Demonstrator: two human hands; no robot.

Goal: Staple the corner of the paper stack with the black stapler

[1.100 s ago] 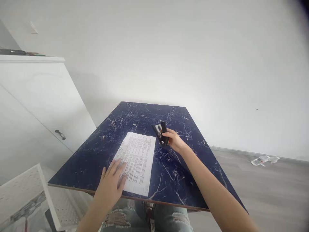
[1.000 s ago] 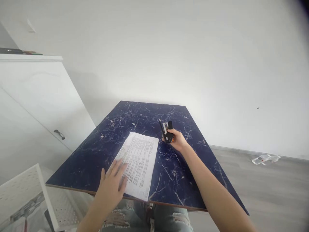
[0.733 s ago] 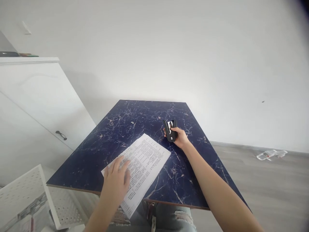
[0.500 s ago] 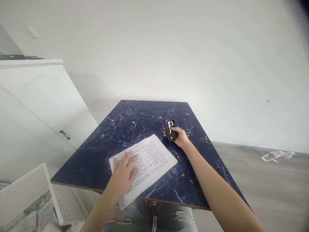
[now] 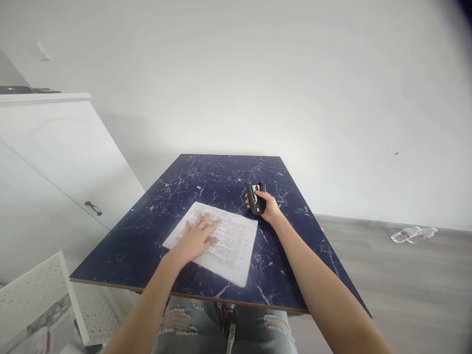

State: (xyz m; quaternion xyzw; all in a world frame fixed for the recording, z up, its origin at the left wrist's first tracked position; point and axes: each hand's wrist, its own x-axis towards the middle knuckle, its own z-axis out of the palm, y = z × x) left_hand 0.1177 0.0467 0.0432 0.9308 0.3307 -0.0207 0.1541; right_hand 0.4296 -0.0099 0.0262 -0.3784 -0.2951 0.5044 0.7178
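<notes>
A printed stack of paper sheets point(image 5: 236, 246) lies aslant on the dark blue marbled table point(image 5: 140, 250). My left hand point(image 5: 199, 238) rests flat on its left part with the fingers spread. To the right of the paper's far corner, my right hand point(image 5: 271, 206) is closed around a black stapler point(image 5: 257, 205). The thumb lies on the stapler's silvery inner part, and its far end points away from me. Part of the stapler is hidden by my fingers.
A tiny pale scrap point(image 5: 198, 187) lies beyond the paper. At left stand a white cabinet point(image 5: 47, 162) and a white perforated basket point(image 5: 33, 280) with things in it. The wall point(image 5: 236, 78) is behind the table. Clear plastic bottles point(image 5: 413, 234) lie on the floor at right.
The paper has turned clockwise under my left hand, and its near corner no longer hangs over the table's front edge. My right hand still holds the stapler in nearly the same place.
</notes>
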